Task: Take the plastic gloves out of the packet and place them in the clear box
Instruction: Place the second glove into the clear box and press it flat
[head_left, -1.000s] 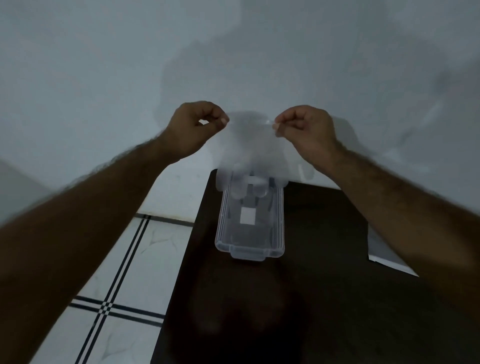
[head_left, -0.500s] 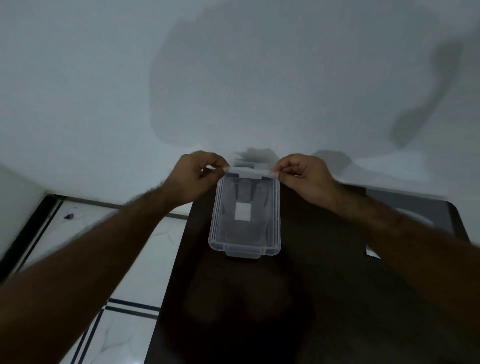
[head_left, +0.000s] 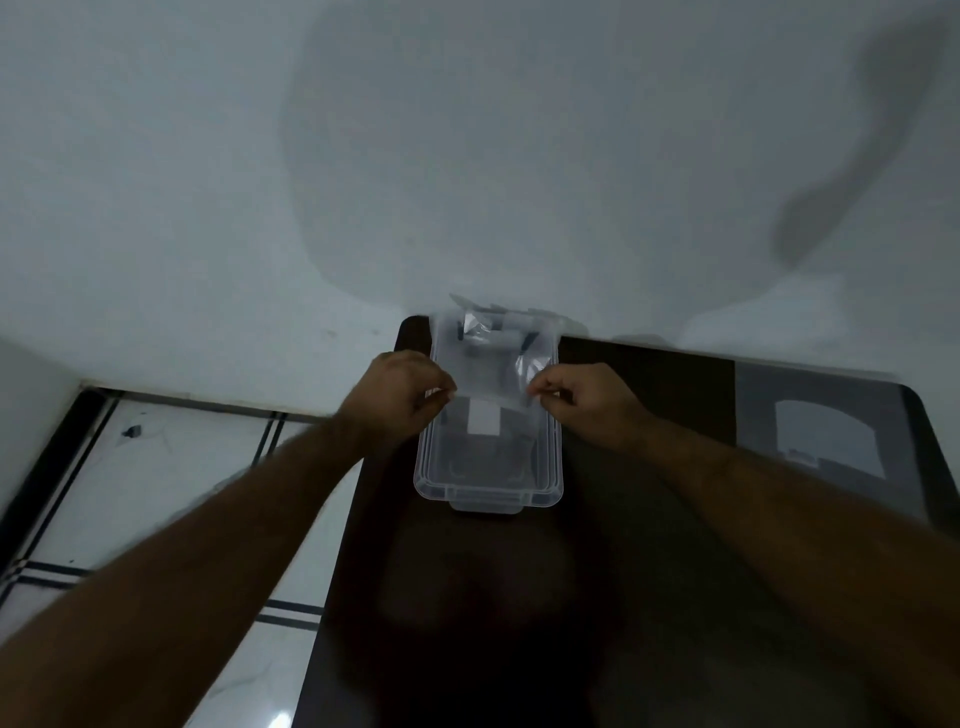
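A clear plastic box stands on a dark table, its long side running away from me. A thin see-through plastic glove lies stretched over the far half of the box. My left hand pinches the glove's near left corner at the box's left wall. My right hand pinches its near right corner at the right wall. A white label shows through the box. The glove's far end bunches at the box's far rim.
A grey packet with a pale window lies flat at the table's right end. The table's left edge borders a white tiled floor with dark stripes. A pale wall rises just behind the table.
Both hands have come down from above the box and drawn toward me, lowering the glove from hanging in the air to lying over the box. The view has tilted down.
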